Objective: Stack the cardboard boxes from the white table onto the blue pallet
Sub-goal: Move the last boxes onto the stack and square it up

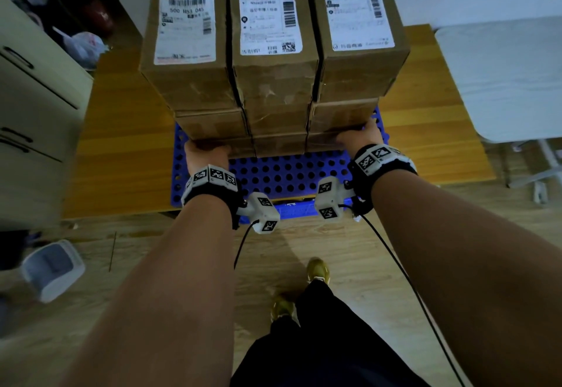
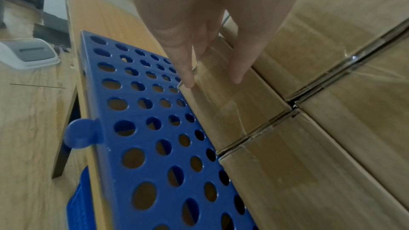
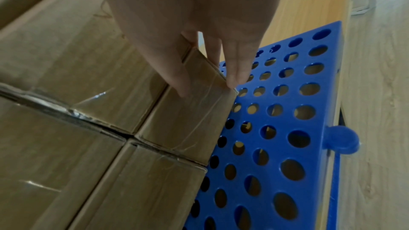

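Brown, taped cardboard boxes (image 1: pixel 275 61) with white shipping labels are stacked three high, three abreast, on the perforated blue pallet (image 1: pixel 282 174), upright and tightly packed.

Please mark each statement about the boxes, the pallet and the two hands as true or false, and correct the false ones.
1. The cardboard boxes stand on the blue pallet. True.
2. The left hand is at the stack's lower left corner. True.
3. The right hand holds a single box in the air. False: it rests on the stack's lower right corner.
4. The pallet is solid, without holes. False: round holes cover it.
5. The top boxes carry white labels. True.
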`<state>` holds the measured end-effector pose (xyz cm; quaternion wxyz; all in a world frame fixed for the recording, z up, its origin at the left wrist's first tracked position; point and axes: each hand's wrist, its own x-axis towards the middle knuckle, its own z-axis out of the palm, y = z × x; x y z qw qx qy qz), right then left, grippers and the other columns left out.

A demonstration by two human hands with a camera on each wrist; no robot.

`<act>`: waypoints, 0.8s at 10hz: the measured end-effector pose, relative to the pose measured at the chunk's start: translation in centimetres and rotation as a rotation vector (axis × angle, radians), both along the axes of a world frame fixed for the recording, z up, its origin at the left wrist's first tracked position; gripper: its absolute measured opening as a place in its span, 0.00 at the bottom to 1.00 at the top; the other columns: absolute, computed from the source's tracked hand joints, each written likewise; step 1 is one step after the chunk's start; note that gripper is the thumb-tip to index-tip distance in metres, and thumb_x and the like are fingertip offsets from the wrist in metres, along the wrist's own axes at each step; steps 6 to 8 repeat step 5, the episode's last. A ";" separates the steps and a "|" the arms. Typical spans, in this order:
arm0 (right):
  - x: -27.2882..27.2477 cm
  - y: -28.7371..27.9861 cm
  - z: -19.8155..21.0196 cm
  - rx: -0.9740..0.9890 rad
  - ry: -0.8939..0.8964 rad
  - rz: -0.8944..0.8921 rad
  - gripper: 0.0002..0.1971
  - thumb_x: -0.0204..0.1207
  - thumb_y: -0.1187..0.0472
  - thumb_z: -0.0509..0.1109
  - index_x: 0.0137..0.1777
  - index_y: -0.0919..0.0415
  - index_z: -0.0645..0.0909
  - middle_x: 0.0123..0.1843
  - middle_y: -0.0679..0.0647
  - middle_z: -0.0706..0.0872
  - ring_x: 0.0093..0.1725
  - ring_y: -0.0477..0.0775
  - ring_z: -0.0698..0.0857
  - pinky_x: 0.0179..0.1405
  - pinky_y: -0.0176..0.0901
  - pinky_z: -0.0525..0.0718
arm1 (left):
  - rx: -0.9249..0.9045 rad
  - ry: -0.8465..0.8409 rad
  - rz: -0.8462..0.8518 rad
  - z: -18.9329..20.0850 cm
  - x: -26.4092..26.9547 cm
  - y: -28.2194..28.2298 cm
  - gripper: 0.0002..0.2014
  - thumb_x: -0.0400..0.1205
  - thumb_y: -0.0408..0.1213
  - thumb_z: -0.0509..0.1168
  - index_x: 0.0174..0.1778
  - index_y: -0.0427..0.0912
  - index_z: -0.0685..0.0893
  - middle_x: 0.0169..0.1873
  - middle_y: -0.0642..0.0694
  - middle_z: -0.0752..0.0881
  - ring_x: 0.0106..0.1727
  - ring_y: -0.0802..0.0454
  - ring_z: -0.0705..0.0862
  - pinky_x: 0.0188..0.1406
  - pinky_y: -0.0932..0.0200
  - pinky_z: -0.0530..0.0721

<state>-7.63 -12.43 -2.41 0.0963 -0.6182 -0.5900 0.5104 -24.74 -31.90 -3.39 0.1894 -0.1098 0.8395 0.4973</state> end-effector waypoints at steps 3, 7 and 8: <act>-0.7 -1.3 0.5 0.009 -0.013 -0.065 0.39 0.70 0.59 0.78 0.78 0.61 0.64 0.69 0.60 0.80 0.64 0.63 0.82 0.60 0.51 0.82 | -0.106 -0.045 -0.168 -0.6 1.0 0.3 0.45 0.77 0.40 0.73 0.84 0.41 0.51 0.77 0.41 0.70 0.73 0.38 0.74 0.61 0.50 0.75; 0.2 -2.7 0.4 0.009 -0.021 -0.098 0.46 0.68 0.56 0.79 0.83 0.58 0.58 0.73 0.61 0.77 0.67 0.65 0.80 0.65 0.61 0.81 | -0.227 0.000 -0.310 -0.3 2.0 -0.5 0.36 0.78 0.46 0.68 0.80 0.38 0.62 0.74 0.39 0.73 0.69 0.35 0.76 0.62 0.44 0.78; 0.2 -2.7 0.4 0.009 -0.021 -0.098 0.46 0.68 0.56 0.79 0.83 0.58 0.58 0.73 0.61 0.77 0.67 0.65 0.80 0.65 0.61 0.81 | -0.227 0.000 -0.310 -0.3 2.0 -0.5 0.36 0.78 0.46 0.68 0.80 0.38 0.62 0.74 0.39 0.73 0.69 0.35 0.76 0.62 0.44 0.78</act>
